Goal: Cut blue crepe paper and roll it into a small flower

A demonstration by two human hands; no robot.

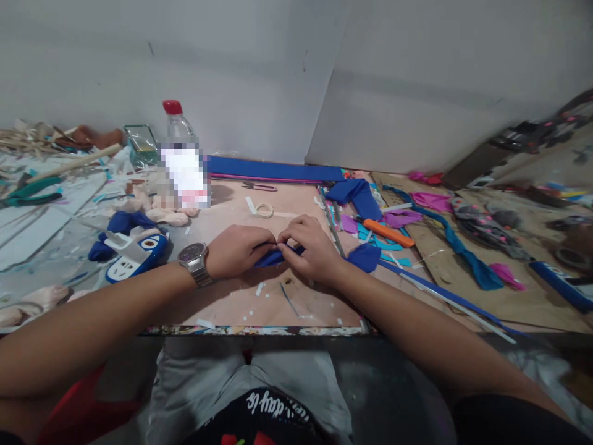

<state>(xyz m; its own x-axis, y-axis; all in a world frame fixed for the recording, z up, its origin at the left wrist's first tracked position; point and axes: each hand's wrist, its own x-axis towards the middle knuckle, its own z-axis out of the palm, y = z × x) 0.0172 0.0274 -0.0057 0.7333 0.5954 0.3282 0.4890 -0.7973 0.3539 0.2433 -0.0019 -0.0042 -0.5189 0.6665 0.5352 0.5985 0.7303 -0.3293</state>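
Fingers [263, 237] of the left hand [234, 250] pinch a blue cloth [269, 258], and those of the right hand [315, 252] close on it too, the fingertips of both hands meeting or nearly so. Much of the cloth is hidden beneath them, over the middle of the bench [231, 304]. A watch [193, 262] sits just behind the left hand. Beyond the hands lie a tape roll [264, 216], a white strip [251, 205] just beside it, and pink snips [252, 185]; a long blue band [273, 169] runs along the wall [241, 80]. To the left stands a bottle [180, 128] with a red cap, its lower part blurred out. Green pliers [34, 193] lie farther left. Right of the right hand lie folded blue fabric [364, 199], an orange cutter [389, 233] and, well apart, a teal ribbon [479, 272].
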